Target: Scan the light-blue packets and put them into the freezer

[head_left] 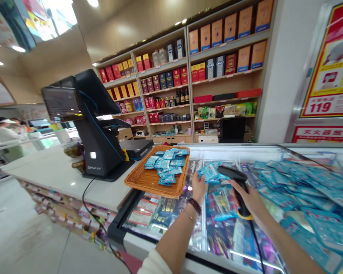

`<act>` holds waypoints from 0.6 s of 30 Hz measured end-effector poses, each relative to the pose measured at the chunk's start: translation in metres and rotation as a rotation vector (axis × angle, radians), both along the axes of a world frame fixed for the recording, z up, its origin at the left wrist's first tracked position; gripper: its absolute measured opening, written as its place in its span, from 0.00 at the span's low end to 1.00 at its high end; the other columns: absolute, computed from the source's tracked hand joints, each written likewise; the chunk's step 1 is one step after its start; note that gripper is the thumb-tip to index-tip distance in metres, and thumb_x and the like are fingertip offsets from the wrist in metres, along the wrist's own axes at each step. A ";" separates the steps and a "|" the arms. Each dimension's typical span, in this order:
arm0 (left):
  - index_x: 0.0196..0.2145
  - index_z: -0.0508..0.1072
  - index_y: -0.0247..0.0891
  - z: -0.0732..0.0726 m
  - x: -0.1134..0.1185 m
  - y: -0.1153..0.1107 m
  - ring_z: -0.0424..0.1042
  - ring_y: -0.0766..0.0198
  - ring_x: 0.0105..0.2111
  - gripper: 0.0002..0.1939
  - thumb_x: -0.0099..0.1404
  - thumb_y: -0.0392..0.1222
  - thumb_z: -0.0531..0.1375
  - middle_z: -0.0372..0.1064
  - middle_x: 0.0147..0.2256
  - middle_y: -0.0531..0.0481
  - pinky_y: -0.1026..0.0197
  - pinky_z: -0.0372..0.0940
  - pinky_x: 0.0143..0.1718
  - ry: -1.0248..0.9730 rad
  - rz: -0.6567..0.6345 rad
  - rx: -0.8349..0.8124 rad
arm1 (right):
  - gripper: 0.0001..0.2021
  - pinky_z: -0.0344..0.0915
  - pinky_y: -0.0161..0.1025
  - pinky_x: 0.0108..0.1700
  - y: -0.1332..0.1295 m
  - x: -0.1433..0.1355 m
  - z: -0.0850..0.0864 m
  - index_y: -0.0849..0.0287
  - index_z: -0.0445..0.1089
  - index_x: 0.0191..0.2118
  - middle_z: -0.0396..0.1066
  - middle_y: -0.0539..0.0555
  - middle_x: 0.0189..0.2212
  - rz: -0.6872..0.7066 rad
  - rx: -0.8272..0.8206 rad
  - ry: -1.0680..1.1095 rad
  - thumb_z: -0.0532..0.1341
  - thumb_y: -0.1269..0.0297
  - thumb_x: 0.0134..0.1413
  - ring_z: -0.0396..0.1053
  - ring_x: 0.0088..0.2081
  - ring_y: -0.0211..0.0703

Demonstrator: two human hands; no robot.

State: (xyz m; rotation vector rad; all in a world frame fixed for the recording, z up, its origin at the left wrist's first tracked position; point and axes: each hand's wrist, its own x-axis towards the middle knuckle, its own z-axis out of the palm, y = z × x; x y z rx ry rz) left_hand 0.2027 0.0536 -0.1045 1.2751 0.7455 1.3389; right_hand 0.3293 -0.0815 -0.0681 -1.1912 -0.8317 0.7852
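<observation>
My left hand (198, 188) pinches the edge of a small blue packet (208, 172) above the glass-topped case. In my right hand (250, 201) is a black barcode scanner (233, 174) with a yellow lower edge, its head close to the packet. Left of my hands, a woven orange basket (143, 180) holds several small blue packets (168, 161). A larger blue and clear pack (223, 201) lies on the glass between my wrists. At the right, large blue packages (305, 182) are heaped on the glass.
A black register terminal (98, 148) and a grey box (135, 147) stand on the white counter (45, 171) at the left. Cables run down from the terminal and scanner. Shelves (188, 85) of boxes and bottles line the back. A person (7, 133) is at the far left.
</observation>
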 end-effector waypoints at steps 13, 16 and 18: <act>0.47 0.75 0.39 -0.012 -0.007 0.004 0.76 0.59 0.42 0.15 0.62 0.42 0.65 0.78 0.39 0.45 0.55 0.69 0.51 -0.093 0.042 0.023 | 0.26 0.55 0.35 0.16 -0.003 -0.004 -0.005 0.55 0.65 0.21 0.63 0.45 0.13 0.038 -0.086 -0.224 0.66 0.36 0.50 0.59 0.12 0.35; 0.50 0.75 0.39 -0.012 -0.007 0.004 0.77 0.59 0.42 0.18 0.63 0.44 0.65 0.78 0.39 0.45 0.54 0.69 0.51 -0.090 0.050 -0.002 | 0.27 0.55 0.35 0.17 -0.002 -0.002 -0.005 0.55 0.65 0.21 0.64 0.46 0.14 0.057 -0.103 -0.245 0.66 0.35 0.49 0.61 0.12 0.36; 0.50 0.75 0.39 -0.011 -0.007 0.004 0.77 0.58 0.42 0.19 0.63 0.44 0.66 0.78 0.39 0.45 0.54 0.69 0.51 -0.079 0.076 -0.010 | 0.26 0.56 0.36 0.17 -0.003 -0.001 -0.005 0.54 0.65 0.21 0.63 0.46 0.13 0.061 -0.112 -0.268 0.65 0.36 0.51 0.60 0.12 0.36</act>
